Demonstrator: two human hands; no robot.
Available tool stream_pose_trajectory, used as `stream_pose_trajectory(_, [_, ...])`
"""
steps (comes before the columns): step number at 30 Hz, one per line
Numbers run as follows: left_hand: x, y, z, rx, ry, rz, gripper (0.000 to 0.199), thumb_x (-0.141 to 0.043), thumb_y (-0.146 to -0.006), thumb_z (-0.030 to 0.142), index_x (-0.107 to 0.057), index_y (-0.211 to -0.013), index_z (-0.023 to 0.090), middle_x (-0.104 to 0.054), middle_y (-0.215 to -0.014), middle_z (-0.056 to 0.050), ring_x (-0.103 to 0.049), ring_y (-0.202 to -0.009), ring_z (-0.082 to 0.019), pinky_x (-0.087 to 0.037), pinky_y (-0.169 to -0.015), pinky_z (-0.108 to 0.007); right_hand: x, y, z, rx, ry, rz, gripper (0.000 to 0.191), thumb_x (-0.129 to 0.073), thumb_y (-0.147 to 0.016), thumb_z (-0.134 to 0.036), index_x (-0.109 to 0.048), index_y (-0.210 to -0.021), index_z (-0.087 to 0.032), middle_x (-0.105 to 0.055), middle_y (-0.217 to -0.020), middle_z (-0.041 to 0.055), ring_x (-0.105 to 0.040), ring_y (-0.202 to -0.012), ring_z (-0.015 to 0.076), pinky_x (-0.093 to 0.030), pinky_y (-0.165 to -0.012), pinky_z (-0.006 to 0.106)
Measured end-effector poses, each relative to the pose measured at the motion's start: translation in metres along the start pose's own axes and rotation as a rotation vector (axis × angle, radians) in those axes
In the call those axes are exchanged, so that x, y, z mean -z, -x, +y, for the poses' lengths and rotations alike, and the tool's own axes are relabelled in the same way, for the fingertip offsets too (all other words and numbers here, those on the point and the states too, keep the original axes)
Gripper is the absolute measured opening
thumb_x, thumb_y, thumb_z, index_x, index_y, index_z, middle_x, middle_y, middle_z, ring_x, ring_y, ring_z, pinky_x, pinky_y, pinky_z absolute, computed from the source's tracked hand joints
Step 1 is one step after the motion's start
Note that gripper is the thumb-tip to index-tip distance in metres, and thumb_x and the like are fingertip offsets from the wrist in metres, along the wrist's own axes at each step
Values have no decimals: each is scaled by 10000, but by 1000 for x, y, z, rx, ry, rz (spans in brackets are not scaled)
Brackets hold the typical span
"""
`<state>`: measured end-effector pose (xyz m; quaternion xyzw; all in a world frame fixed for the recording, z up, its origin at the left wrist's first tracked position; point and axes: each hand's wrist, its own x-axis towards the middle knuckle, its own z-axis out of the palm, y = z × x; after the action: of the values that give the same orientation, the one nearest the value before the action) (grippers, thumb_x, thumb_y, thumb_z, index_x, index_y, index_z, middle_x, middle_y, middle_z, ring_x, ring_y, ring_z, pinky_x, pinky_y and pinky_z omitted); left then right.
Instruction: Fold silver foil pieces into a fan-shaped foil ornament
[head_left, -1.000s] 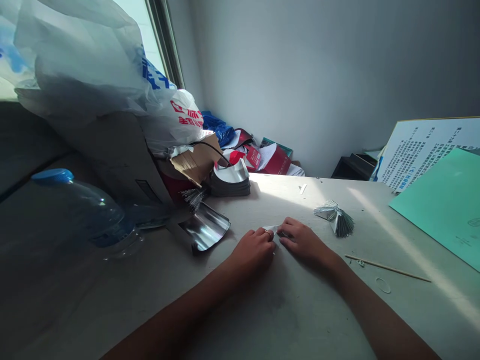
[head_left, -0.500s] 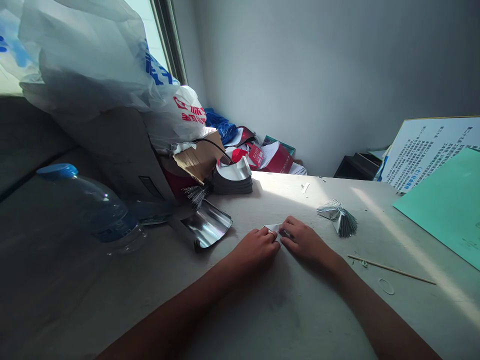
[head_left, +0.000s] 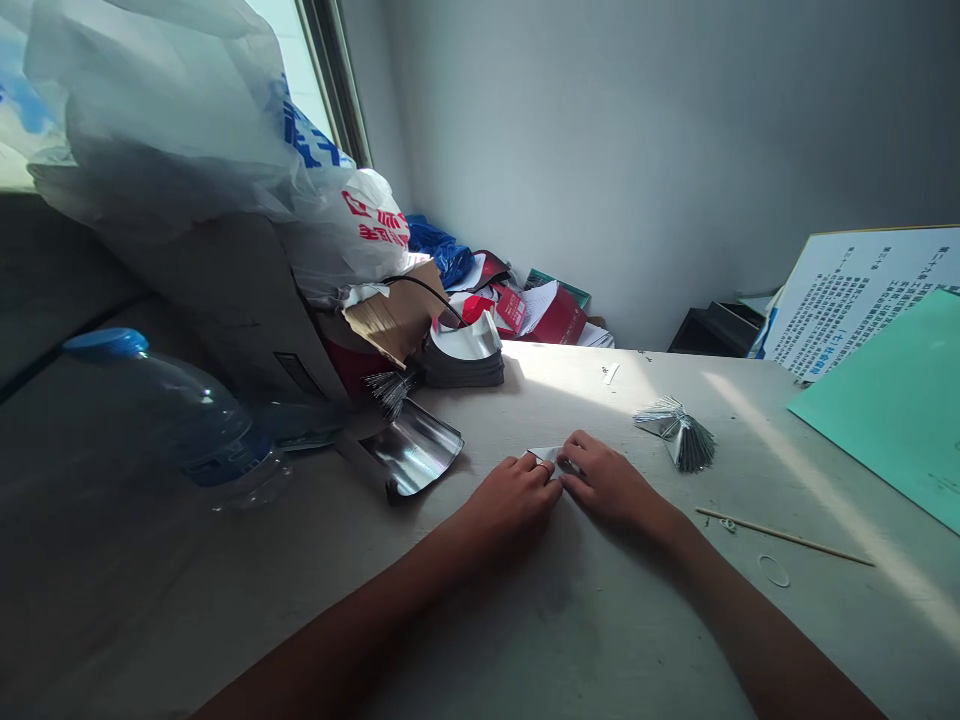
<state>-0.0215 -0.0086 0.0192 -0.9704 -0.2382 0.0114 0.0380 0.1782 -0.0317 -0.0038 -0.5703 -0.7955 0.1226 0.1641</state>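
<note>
Between my hands a small silvery-white folded sheet (head_left: 549,454) lies on the pale table (head_left: 585,640). My left hand (head_left: 521,490), with a ring on one finger, has its fingers curled onto the sheet's left and near side. My right hand (head_left: 600,475) pinches its right side, fingertips close to the left ones. A fan-shaped bundle of folded silver sheets (head_left: 679,435) rests to the right. Left of my hands is a curved stack of shiny silver sheets (head_left: 420,448), and behind it another silver fan (head_left: 391,390) beside a thicker stack (head_left: 463,360).
A clear bottle with a blue cap (head_left: 187,420) stands at the left, near a box (head_left: 232,300) under plastic bags (head_left: 172,120). On the right are a thin stick (head_left: 787,538), a rubber band (head_left: 773,571) and a green sheet (head_left: 892,400). Red papers (head_left: 555,312) lie at the back.
The view has shifted very slightly. Both hands stay almost in place on the folded sheet, with only a tiny movement of the fingers.
</note>
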Motion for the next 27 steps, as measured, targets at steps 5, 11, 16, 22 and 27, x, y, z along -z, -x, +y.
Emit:
stream_pose_trajectory(5, [-8, -1, -1, 16, 11, 30, 198, -499, -936, 114, -618, -1087, 156, -659, -1161, -80, -594, -1056, -253, -498, -824, -374, 2, 0, -3, 10, 43, 0, 127, -506, -946, -205, -597, -1024, -163, -556, -1085, 75, -553, -925, 193, -412, -771, 313])
stream_pose_trajectory(11, [-6, 0, 0, 7, 29, 56, 184, -504, -948, 133, -625, -1087, 147, -656, -1160, -107, -593, -1057, -249, -493, -836, -370, 2, 0, -5, 6, 72, 3, 121, -496, -955, -212, -589, -1014, -162, -558, -1088, 83, -554, -930, 199, -409, -756, 310])
stream_pose_trajectory(16, [-8, 0, 0, 2, 11, 82, 155, -509, -949, 144, -620, -1058, 158, -659, -1125, -101, -589, -1035, -244, -471, -815, -351, 2, 1, -7, 9, 107, -8, 111, -491, -944, -187, -580, -1006, -162, -561, -1093, 90, -548, -938, 205, -410, -768, 317])
stream_pose_trajectory(22, [-12, 0, -1, 6, 21, 89, 193, -524, -943, 160, -601, -1120, 165, -642, -1201, -98, -571, -1081, -251, -465, -852, -368, 1, 2, -9, 18, 140, 1, 95, -482, -934, -175, -565, -981, -169, -555, -1063, 80, -534, -909, 205, -399, -743, 321])
stream_pose_trajectory(27, [-12, 2, 0, 1, 24, 94, 214, -498, -953, 160, -608, -1138, 162, -632, -1222, -97, -566, -1081, -251, -460, -859, -379, 1, 3, -13, 33, 142, -19, 111, -470, -930, -160, -562, -992, -170, -553, -1065, 87, -534, -907, 211, -402, -739, 323])
